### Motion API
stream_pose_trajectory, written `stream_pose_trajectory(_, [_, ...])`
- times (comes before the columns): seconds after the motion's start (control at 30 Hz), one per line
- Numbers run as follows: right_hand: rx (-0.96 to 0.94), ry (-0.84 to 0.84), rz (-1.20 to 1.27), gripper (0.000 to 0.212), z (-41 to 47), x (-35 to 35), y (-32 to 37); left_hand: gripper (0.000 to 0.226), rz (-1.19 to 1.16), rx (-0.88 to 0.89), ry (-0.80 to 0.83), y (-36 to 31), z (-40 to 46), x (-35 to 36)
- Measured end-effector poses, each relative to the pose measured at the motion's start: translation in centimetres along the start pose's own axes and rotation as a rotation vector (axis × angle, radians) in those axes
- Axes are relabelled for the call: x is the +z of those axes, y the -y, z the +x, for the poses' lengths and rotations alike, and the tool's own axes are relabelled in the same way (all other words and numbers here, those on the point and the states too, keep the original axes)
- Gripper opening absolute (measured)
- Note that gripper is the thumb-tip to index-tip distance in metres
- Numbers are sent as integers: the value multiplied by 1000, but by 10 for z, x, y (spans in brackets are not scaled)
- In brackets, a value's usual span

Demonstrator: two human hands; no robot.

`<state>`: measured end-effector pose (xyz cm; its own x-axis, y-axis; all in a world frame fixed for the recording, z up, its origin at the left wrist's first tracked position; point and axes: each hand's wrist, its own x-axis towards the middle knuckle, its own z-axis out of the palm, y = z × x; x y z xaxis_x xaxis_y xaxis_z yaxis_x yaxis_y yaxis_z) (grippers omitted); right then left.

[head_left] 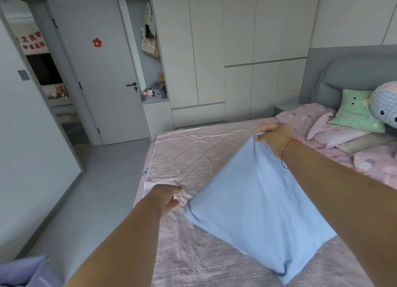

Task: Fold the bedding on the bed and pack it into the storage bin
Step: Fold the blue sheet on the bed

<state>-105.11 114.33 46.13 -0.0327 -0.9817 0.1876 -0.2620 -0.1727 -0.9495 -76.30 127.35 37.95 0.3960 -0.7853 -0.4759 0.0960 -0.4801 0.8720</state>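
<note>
Right hand (276, 137) pinching the top corner of the light blue sheet (253, 200), lifted above the bed (193, 157) toward the headboard side. Sheet hanging from that one corner as a diagonal drape — long axis running from the raised corner down toward the camera, lowest point resting on the pink bedspread near the bottom of view. Left hand (166, 198) low at the bed's left edge, fingers loosely curled, gripping nothing that shows; thumb side just beside the sheet's left corner (189, 211), apparently not touching.

Key relation: free left corner lies just right of the left hand, far from the right one — left hand clearly the nearer for the catch. Likely next step: grab that corner, spread the sheet flat along its width, then fold. Only one corner held, so fabric prone to twisting or bunching if pulled too soon.

Storage bin not identifiable in view; pale purple fabric object (21, 269) at lower left, nature unclear. Pillows (335, 134) and a plush toy (384, 106) at the head of the bed, well apart from the work.
</note>
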Motion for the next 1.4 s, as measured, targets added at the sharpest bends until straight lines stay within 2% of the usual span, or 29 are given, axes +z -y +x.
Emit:
stream_pose_trajectory(0.1, [6,10,8,14,4,-11,-4,57,78,-31,15,8,4,14])
stream_pose_trajectory(0.33, [34,94,186,20,20,-39,7,77,169,-112,125,4,9,30])
stream_pose_trajectory(0.4, [44,114,234,21,22,-44,10,87,124,-74,162,5,14,29])
stream_pose_trajectory(0.47, [51,112,276,22,22,-45,11,93,19,28,131,3,22,26])
stream_pose_trajectory(0.53, [59,96,301,21,22,-44,9,79,-97,118,58,-4,26,23])
stream_pose_trajectory(0.63, [61,42,318,19,21,-41,3,49,-146,196,-58,-26,25,17])
stream_pose_trajectory(0.77, [109,-57,337,23,23,-40,-6,31,-199,236,-233,-63,12,8])
stream_pose_trajectory(0.87, [147,-90,389,23,23,-42,-11,23,-344,284,-105,-81,10,-3])
stream_pose_trajectory(0.9, [155,-84,395,21,23,-40,-12,15,-341,281,-25,-84,8,-4])
stream_pose_trajectory(0.93, [161,-75,391,19,24,-38,-13,18,-333,287,76,-83,7,-5])
stream_pose_trajectory(1.0, [159,-53,368,18,23,-33,-13,48,-273,285,199,-76,13,-2])
stream_pose_trajectory(1.03, [157,-42,355,19,22,-31,-12,50,-272,282,214,-75,8,0])
stream_pose_trajectory(1.13, [120,23,279,22,21,-35,-7,43,-246,366,124,-72,8,3])
stream_pose_trajectory(1.23, [57,153,53,40,22,-47,-4,45,-156,452,69,-77,11,-8])
stream_pose_trajectory(1.33, [-17,163,-213,44,17,-50,-4,53,129,546,-8,-84,14,-15])
stream_pose_trajectory(1.4, [-87,110,-383,38,9,-48,-4,45,343,615,-104,-89,7,-13])
